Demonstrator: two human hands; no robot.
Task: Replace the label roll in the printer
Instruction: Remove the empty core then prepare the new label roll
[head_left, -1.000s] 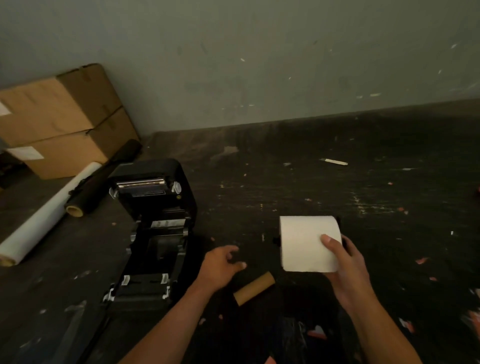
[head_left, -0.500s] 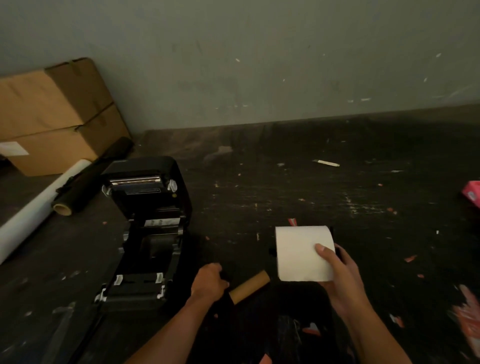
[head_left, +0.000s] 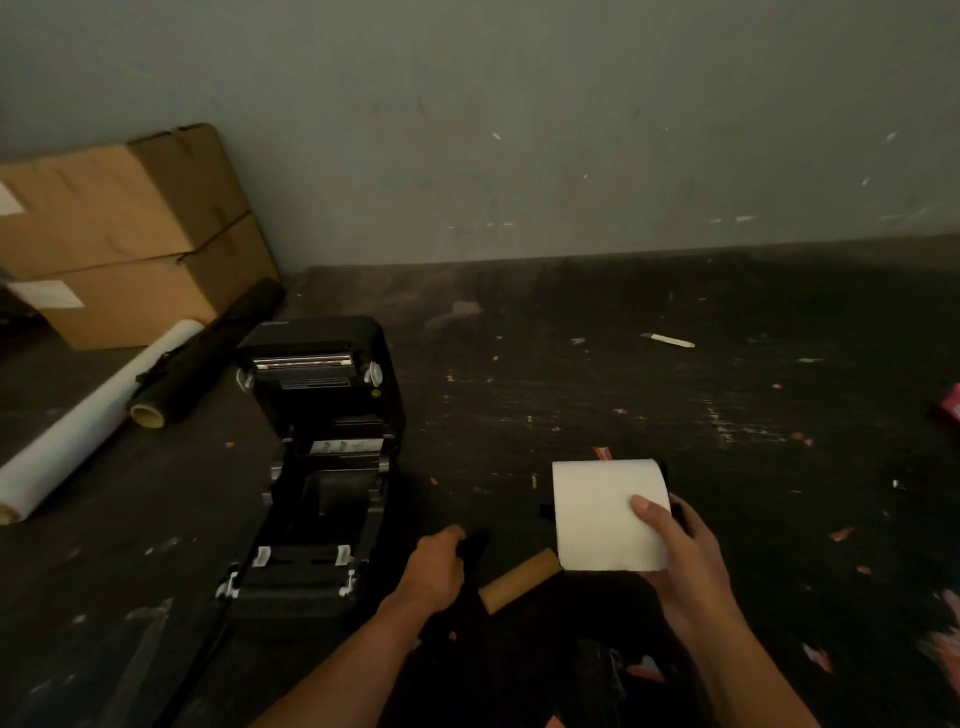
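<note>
The black label printer (head_left: 322, 467) stands open on the dark table, lid tipped back, its roll bay bare. My right hand (head_left: 680, 561) holds a full white label roll (head_left: 597, 509) above the table, right of the printer; black ends of a holder stick out at both sides of the roll. Just below it lies an empty brown cardboard core (head_left: 519, 579). My left hand (head_left: 434, 569) is between the printer and the core, its fingers closed around a dark, dimly lit part (head_left: 475, 543).
Two stacked cardboard boxes (head_left: 119, 234) stand against the wall at back left. In front of them lie a white roll (head_left: 88, 421) and a black roll (head_left: 202, 358). Paper scraps litter the table, and a pink item (head_left: 950, 408) shows at the right edge.
My left hand went from open to closed beside the cardboard core and now grips a dark part there. The right hand has lowered the white roll slightly toward the core.
</note>
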